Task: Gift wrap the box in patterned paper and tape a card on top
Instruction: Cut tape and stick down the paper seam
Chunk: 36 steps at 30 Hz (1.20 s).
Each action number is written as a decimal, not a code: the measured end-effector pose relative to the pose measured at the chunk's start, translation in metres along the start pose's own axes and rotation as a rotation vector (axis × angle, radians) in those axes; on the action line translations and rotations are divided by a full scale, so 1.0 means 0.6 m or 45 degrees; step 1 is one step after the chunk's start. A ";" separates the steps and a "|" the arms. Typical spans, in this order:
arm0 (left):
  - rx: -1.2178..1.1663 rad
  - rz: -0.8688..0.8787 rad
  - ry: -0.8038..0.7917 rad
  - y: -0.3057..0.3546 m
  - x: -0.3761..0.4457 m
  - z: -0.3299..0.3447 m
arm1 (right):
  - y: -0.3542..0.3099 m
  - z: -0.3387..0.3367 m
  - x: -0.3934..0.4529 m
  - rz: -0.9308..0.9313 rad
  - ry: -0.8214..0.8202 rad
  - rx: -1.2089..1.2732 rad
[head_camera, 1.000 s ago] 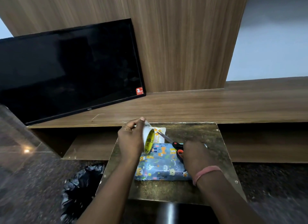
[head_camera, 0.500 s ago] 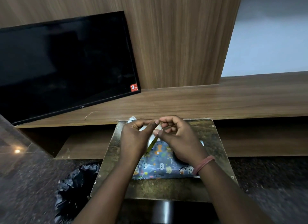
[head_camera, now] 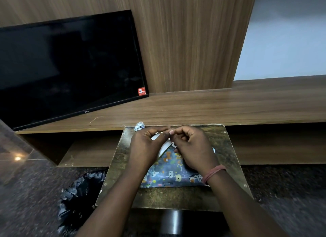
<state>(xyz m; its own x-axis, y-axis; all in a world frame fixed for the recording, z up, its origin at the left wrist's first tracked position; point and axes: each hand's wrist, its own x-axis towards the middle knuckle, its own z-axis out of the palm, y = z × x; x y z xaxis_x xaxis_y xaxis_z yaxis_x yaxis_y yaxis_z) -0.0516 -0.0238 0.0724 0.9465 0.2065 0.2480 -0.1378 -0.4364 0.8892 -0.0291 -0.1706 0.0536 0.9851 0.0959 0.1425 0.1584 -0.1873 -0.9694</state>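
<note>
patterned paper already covers the box (head_camera: 169, 173), lying mid-bench (head_camera: 229, 148). above it, at 12 o'clock, left hand (head_camera: 146, 148) grips the tape roll (head_camera: 165, 146); right hand (head_camera: 192, 146) pinches its thin, sticky end. light, crease-prone parcel: hold by edges.

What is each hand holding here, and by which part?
The left hand grips the tape roll around its rim. The right hand pinches at the roll's edge, probably the tape end, which is too small to see.

Left hand (head_camera: 147, 148) and right hand (head_camera: 192, 148) meet fingertip to fingertip, fingers curled, both forearms reaching forward.
</note>
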 end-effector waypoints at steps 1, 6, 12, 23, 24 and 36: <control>0.027 -0.025 -0.020 -0.001 0.002 -0.001 | -0.002 -0.001 -0.001 0.029 0.004 0.023; 0.162 -0.122 -0.428 -0.022 0.014 -0.023 | -0.008 -0.016 0.003 0.192 0.078 0.170; 0.256 -0.021 -0.558 -0.026 0.019 -0.028 | -0.023 -0.022 0.002 0.164 0.058 0.100; 0.275 0.000 -0.062 -0.041 0.034 -0.041 | -0.041 -0.005 0.002 0.469 0.037 0.725; 0.286 -0.009 0.076 -0.034 0.027 -0.036 | -0.042 -0.008 0.003 0.481 0.059 0.750; -0.725 -0.612 0.120 0.011 -0.054 0.071 | -0.032 -0.022 0.017 0.609 0.446 0.884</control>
<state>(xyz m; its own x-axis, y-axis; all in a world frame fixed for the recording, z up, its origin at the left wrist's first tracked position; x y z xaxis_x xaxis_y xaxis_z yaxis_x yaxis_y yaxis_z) -0.0709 -0.0709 0.0538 0.9149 0.3452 -0.2090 0.1308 0.2362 0.9628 -0.0211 -0.1791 0.0762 0.9173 -0.1644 -0.3628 -0.2357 0.5103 -0.8271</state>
